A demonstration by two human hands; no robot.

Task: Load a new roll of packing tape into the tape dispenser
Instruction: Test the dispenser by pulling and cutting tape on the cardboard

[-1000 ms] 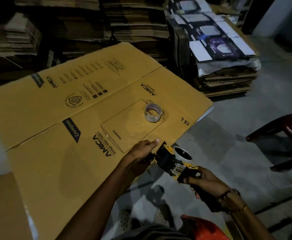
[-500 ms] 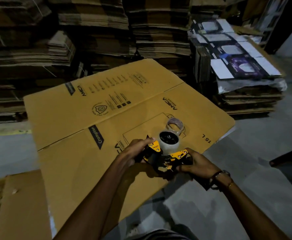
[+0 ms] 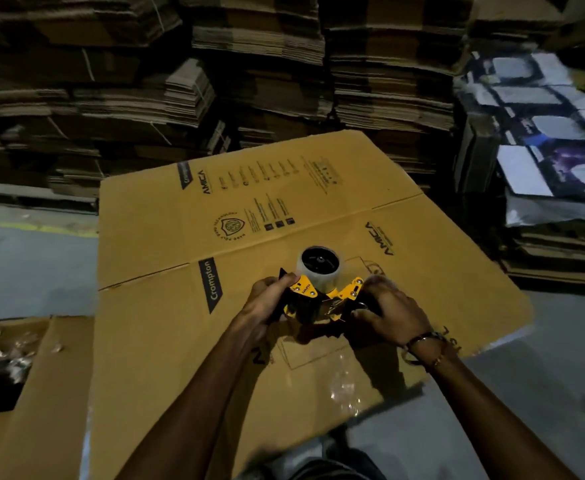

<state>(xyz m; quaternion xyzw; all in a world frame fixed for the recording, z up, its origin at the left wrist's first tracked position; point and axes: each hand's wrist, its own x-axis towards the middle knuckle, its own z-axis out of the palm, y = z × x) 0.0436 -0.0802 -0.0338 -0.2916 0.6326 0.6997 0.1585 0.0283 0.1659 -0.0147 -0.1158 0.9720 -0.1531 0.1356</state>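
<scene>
Over the flattened carton (image 3: 166, 341), left hand (image 3: 266, 303) and right hand (image 3: 389, 313) each gripped the tape dispenser (image 3: 318, 299). Roll (image 3: 318, 266) sat on the hub. Best to brace the frame and draw the tape end straight through.

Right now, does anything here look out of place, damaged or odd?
Little stands out. The tape roll sits on the tape dispenser, held by the left hand and right hand. One oddity: crumpled clear film lies loose on the flattened carton, near its front edge.
</scene>
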